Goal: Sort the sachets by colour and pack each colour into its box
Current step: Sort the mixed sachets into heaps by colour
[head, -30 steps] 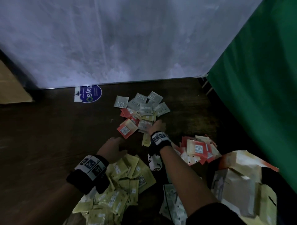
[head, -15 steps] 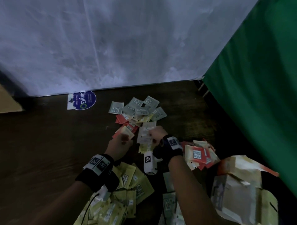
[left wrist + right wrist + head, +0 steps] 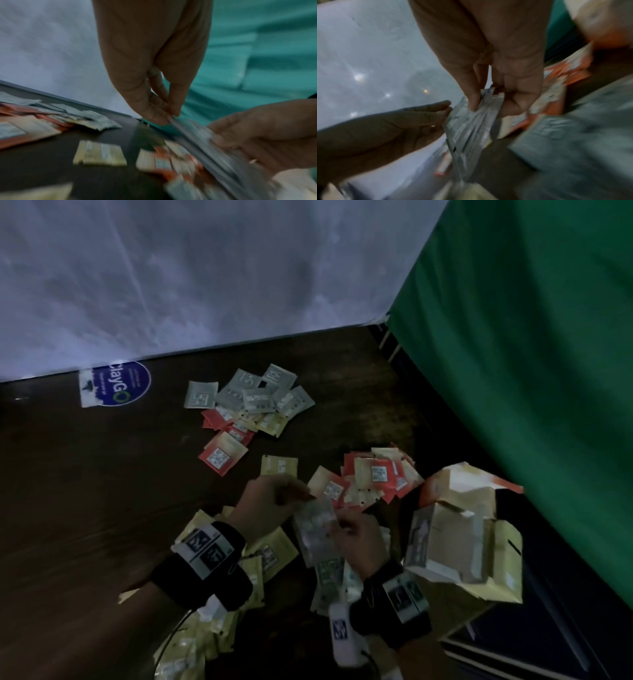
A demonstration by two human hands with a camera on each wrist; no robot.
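Dark wooden counter (image 3: pixel 85 491) carries sorted sachet piles. Right hand (image 3: pixel 359 539) pinches a small stack of grey sachets (image 3: pixel 313 525) above the grey pile; left hand (image 3: pixel 270 505) pinches its far edge.

The worktop (image 3: pixel 85 491) is dark brown wood, backed by a pale grey-white sheet (image 3: pixel 205 275) and a deep green cloth (image 3: pixel 531 337), with a round blue sticker (image 3: pixel 125 383) lettered in white and green near the far edge. The sachets come in three colours, each with a small black-and-white square code: grey-green ones (image 3: pixel 257 395) at the far side, red-and-cream ones (image 3: pixel 376 474) at the right, and pale yellow ones (image 3: pixel 274 553) nearest. The torn boxes (image 3: pixel 455 535) are cream with orange-red and yellow panels, and both wrists carry black bands (image 3: pixel 205 577) with black-and-white square markers.
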